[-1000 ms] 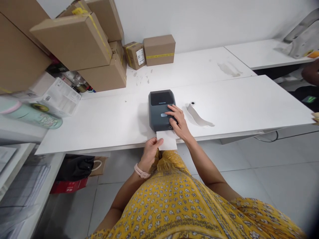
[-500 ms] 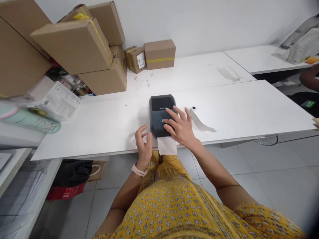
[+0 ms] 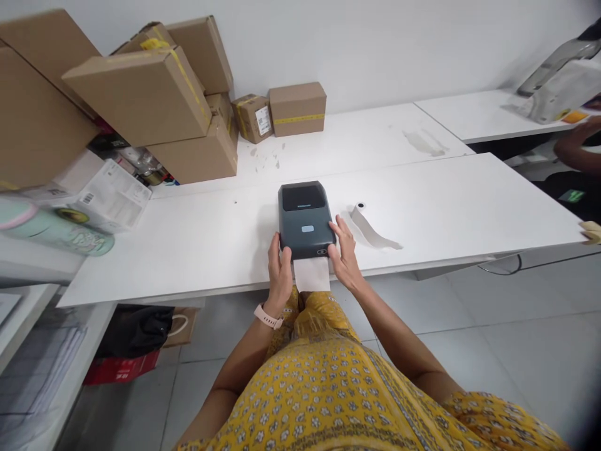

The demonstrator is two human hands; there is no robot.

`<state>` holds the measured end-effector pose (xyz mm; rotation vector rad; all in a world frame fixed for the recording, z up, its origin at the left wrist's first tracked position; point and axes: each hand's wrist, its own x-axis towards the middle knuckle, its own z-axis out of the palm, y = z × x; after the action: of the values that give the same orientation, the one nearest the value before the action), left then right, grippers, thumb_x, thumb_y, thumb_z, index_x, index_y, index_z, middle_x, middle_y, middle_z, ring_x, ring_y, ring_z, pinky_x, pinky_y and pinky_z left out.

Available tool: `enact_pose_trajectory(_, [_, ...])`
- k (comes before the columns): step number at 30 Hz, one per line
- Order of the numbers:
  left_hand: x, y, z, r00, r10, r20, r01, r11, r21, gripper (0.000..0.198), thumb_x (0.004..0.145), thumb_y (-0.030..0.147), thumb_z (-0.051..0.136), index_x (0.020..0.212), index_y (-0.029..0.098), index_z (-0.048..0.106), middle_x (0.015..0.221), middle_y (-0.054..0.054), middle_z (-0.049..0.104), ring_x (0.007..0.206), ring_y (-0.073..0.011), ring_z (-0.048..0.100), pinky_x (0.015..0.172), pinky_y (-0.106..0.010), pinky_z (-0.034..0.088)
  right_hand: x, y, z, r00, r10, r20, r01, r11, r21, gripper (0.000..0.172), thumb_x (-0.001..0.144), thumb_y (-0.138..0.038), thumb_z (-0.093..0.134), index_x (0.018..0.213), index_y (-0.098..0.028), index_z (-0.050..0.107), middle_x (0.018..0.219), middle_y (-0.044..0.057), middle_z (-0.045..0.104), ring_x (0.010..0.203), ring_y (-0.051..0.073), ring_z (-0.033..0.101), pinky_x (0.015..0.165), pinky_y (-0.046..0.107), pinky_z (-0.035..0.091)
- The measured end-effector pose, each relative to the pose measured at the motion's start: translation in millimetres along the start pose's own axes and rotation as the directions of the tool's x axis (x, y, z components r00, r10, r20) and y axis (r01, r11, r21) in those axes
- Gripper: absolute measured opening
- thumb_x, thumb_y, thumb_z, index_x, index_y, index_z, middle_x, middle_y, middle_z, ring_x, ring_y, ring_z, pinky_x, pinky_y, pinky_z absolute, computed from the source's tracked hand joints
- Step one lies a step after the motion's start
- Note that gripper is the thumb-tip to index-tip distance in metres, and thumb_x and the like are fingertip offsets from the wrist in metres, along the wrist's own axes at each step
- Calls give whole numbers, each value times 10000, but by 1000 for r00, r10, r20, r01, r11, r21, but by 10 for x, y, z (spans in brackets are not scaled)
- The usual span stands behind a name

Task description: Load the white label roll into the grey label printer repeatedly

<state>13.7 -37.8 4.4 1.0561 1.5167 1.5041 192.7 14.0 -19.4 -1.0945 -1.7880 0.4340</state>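
Observation:
A dark blue-grey label printer (image 3: 306, 216) with a black window and a pale button lies on the white table near its front edge. A blank white paper strip (image 3: 312, 275) sticks out of its front and hangs past the table edge. My left hand (image 3: 280, 275) grips the printer's left front corner, thumb at the front and fingers along the side. At the right front corner, my right hand (image 3: 346, 258) holds it the same way. Right of the printer rests a small paper roll (image 3: 370, 230), partly unwound.
Cardboard boxes (image 3: 141, 94) are stacked at the back left, with two smaller boxes (image 3: 297, 108) by the wall. A mint bottle (image 3: 61, 228) and a white carton (image 3: 110, 194) stand at the left. Another person's arm (image 3: 580, 147) shows at the far right.
My right hand has moved off the printer's top to its right front corner. My left hand has come in against the left side. The printer's front is now uncovered.

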Motion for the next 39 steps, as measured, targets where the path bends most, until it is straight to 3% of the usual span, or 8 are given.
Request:
enact_pose_trajectory(3, [6,-2,-24,999,37,-17,-36,998,49,647,1011,638,462,1542,270,507,1714,-83,378,1620,-264,280,1345,-457,213,-92,57,54,997,77,-8,-76,996,48,589,1095,-567,242,1639,-352,310,1694,92,412,1615,274,301,1282,602,303])
enact_pose_trajectory(8, [24,-96,-26,988,154,-10,-151,978,145,688,1034,662,351,1575,254,470,1724,-83,363,1642,-233,221,1356,-457,169,-93,45,100,993,121,7,-122,991,63,637,1080,-623,195,1646,-356,311,1702,69,403,1623,273,280,1305,624,226])
enact_pose_trajectory(16, [27,-248,91,985,156,-73,-158,987,-33,694,1028,652,394,1595,255,451,1706,-73,401,1599,-224,340,1328,-403,264,-121,-103,157,959,283,-2,-268,910,317,749,1039,-704,291,1646,-267,333,1730,98,343,1614,275,302,1334,544,233])
enact_pose_trajectory(26, [89,-203,52,973,214,-91,-219,974,-55,664,1036,627,383,1538,221,541,1704,-81,403,1634,-234,248,1338,-401,234,-25,-205,37,960,277,43,-279,928,247,770,1031,-726,188,1661,-296,295,1741,61,325,1624,294,276,1334,585,194])
enact_pose_trajectory(30, [305,81,13,951,305,-47,-308,946,-98,662,1035,649,355,1529,250,543,1680,-75,447,1598,-246,344,1316,-403,293,307,-283,-101,992,121,39,-125,984,125,746,1031,-707,103,1679,-352,203,1737,33,334,1626,302,266,1328,595,193])
enact_pose_trajectory(33, [646,305,-7,939,343,-23,-344,932,-115,669,1030,669,357,1568,286,466,1647,-67,494,1560,-245,418,1304,-411,310,774,-354,-165,1000,-18,3,18,1000,6,727,1039,-681,96,1689,-357,124,1743,50,313,1631,336,236,1310,634,192])
enact_pose_trajectory(35, [899,348,-2,939,344,-14,-344,934,-96,671,1015,602,481,1601,290,389,1592,-87,557,1553,-248,429,1301,-431,307,1124,-389,-164,996,-81,-37,78,995,-60,718,1048,-662,98,1693,-346,86,1744,66,297,1631,352,226,1293,658,203])
enact_pose_trajectory(39, [1250,155,65,990,132,52,-134,990,41,736,936,301,640,1612,242,354,1608,-144,527,1554,-273,426,1263,-450,364,1746,-392,-103,986,-145,-88,126,974,-188,706,1064,-631,78,1699,-327,19,1730,91,305,1609,346,287,1259,642,294])
